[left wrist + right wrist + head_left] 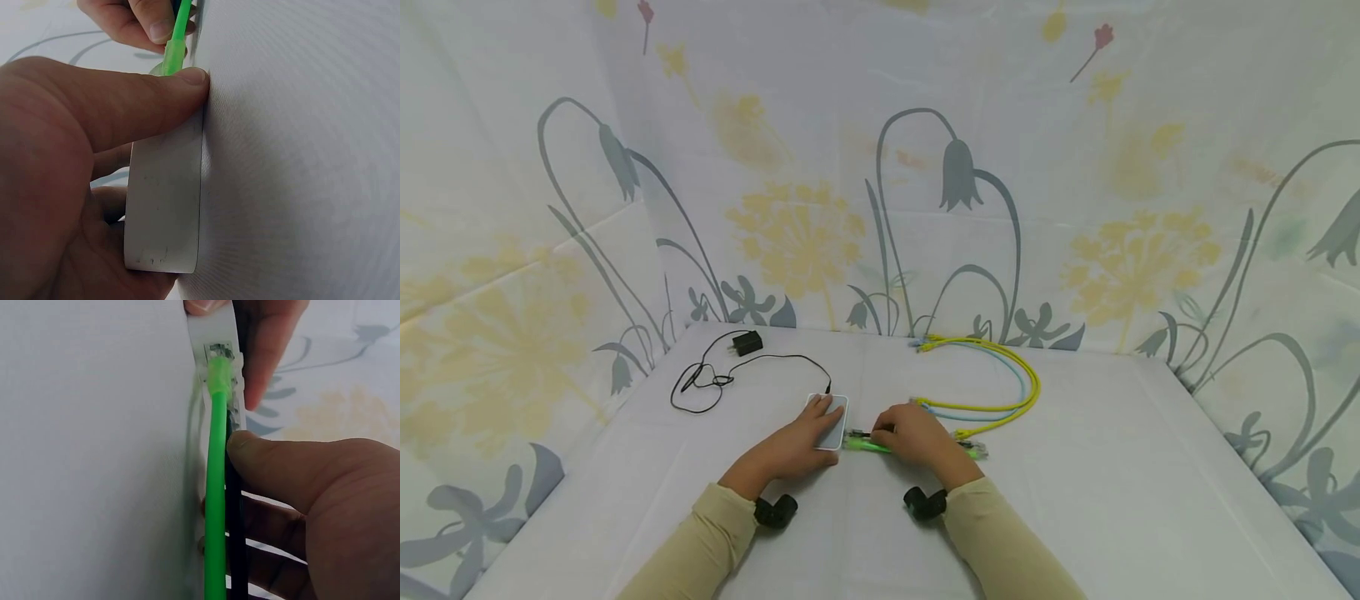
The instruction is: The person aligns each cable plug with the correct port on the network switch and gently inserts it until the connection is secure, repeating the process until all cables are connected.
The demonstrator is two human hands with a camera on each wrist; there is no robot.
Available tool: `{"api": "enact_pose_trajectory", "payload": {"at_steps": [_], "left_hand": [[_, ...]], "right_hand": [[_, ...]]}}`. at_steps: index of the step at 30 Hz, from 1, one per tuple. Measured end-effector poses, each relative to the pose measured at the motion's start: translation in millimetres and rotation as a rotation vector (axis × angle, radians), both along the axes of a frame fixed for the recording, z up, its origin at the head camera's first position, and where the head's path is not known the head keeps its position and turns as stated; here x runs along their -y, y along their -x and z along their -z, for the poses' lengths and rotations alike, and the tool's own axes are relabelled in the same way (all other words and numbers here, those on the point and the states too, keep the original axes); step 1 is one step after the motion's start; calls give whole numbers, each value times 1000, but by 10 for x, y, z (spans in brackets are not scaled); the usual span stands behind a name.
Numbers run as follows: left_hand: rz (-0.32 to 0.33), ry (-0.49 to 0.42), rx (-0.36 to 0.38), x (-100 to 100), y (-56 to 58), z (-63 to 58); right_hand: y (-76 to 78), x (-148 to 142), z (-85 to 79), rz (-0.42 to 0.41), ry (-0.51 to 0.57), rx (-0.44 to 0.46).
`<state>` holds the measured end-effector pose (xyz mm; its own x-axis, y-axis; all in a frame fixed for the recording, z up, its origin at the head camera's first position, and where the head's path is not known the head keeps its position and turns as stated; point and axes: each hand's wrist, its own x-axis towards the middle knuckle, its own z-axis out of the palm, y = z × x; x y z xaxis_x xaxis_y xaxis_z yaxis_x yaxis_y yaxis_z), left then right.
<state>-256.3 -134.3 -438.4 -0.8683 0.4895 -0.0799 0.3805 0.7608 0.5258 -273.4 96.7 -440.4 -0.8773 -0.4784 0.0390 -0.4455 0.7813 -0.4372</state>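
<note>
My left hand holds a small white network switch on the table, its fingers spread over the top and its thumb along the near side. In the right wrist view, a green network cable has its plug in a port of the switch. Beside it runs a black network cable, pinched by my right hand just behind its plug. That plug is right at the port next to the green one; whether it is inserted I cannot tell. The far ends of both cables lie right of my right hand.
A black power adapter lies at the back left, its thin looped cord reaching the back of the switch. Yellow cables and a light blue cable curve across the table to the right. Patterned cloth walls enclose the back and sides.
</note>
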Motion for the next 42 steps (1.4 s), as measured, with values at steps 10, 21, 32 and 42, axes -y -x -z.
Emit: {"api": "enact_pose_trajectory", "payload": {"at_steps": [10, 21, 32, 42], "left_hand": [[-4, -9, 5, -6, -7, -11], [-2, -6, 10, -16, -21, -46], [9, -28, 3, -1, -32, -29], [-7, 0, 5, -9, -26, -25]], "right_hand": [[47, -89, 0, 0, 11, 11], [18, -172, -98, 39, 53, 5], [28, -310, -146, 104, 84, 22], [27, -415, -202, 181, 100, 69]]}}
